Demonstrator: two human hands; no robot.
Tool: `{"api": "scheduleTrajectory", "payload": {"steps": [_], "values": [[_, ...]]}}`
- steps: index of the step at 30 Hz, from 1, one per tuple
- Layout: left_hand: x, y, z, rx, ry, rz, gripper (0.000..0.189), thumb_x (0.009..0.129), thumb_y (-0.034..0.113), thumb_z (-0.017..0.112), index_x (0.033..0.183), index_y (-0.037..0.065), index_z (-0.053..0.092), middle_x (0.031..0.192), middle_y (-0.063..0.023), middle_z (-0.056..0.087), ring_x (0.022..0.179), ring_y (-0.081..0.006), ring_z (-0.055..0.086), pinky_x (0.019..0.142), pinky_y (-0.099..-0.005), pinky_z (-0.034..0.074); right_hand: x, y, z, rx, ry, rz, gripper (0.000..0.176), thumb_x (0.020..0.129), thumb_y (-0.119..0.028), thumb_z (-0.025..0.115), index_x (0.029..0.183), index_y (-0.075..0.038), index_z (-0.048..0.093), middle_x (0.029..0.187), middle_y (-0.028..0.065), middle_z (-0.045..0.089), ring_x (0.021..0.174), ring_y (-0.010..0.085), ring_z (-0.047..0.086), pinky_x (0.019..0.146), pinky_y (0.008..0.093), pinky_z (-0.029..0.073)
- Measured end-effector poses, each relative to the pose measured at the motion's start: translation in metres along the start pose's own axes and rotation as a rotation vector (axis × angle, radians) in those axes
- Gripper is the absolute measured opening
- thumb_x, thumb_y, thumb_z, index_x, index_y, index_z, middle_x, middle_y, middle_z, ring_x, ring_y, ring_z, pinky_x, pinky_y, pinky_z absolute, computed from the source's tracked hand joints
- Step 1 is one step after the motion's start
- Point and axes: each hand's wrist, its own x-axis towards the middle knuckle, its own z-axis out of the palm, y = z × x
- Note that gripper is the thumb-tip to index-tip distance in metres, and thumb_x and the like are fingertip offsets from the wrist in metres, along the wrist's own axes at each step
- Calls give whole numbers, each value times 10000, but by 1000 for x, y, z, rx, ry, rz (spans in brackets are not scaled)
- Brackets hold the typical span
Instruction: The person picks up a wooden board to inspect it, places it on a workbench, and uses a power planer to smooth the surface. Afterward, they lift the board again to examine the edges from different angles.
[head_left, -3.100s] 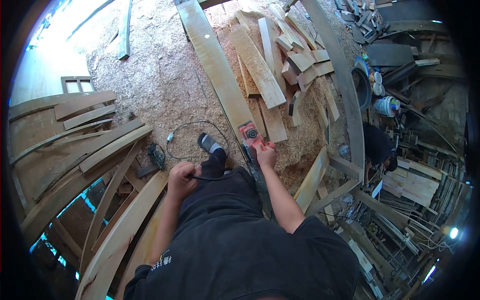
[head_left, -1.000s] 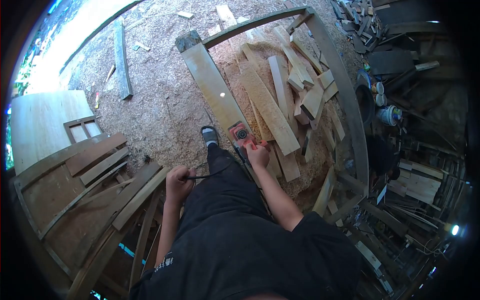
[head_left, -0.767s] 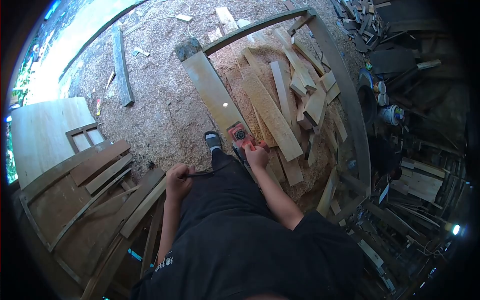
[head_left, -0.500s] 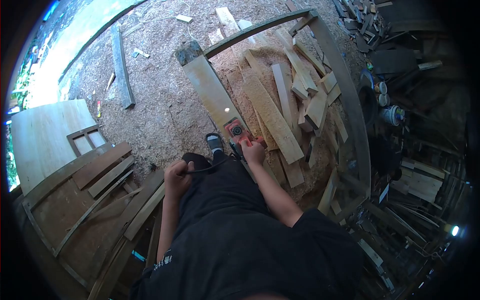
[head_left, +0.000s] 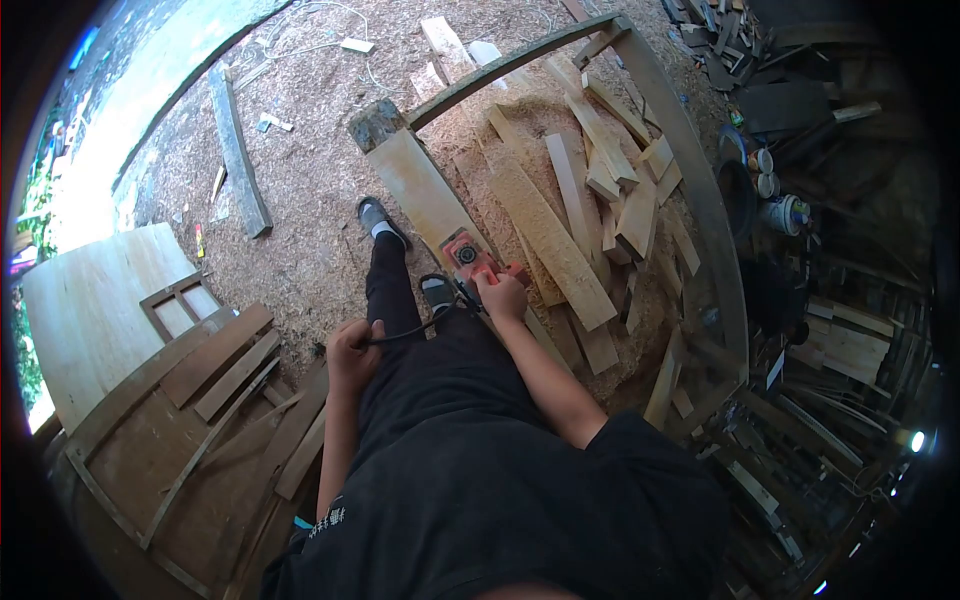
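My right hand [head_left: 503, 297] is wrapped round the rear handle of a red electric planer [head_left: 466, 256]. The planer rests on a long pale board [head_left: 422, 194], whose far end meets a rough dark wood block [head_left: 378, 124]. In my left hand [head_left: 352, 354], closed at my left side, is the planer's black power cord [head_left: 410, 331], which runs across my trousers to the tool. The planer's underside and the near end of the board are hidden.
Loose offcuts [head_left: 545, 225] lie right of the board, inside a wooden frame [head_left: 700, 180]. Brown planks and a pale panel [head_left: 100, 310] lean at left. A grey beam [head_left: 238, 155] lies on the shavings-covered floor. Buckets [head_left: 785, 214] stand at right.
My left foot has stepped forward and now shows ahead of the other one, beside the board. The planer has shifted only slightly in view, still held; the cord stays in my left hand.
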Motion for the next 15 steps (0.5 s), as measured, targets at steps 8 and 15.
{"api": "scheduleTrajectory", "payload": {"steps": [8,15], "values": [[62,-17,-28,-18,-18,18,433,927,71,723,677,1,377,619,-128,354,544,-279,398,545,-415,324,19,-50,7,31,5,42,578,868,-571,632,846,-19,801,804,236,740,810,422,745,766,510,595],[110,-27,-58,-24,-26,-4,431,924,79,725,674,2,382,614,-129,355,541,-293,396,546,-421,327,38,-103,7,17,26,39,557,884,-548,628,826,-21,799,787,228,737,775,420,740,739,505,595]]}}
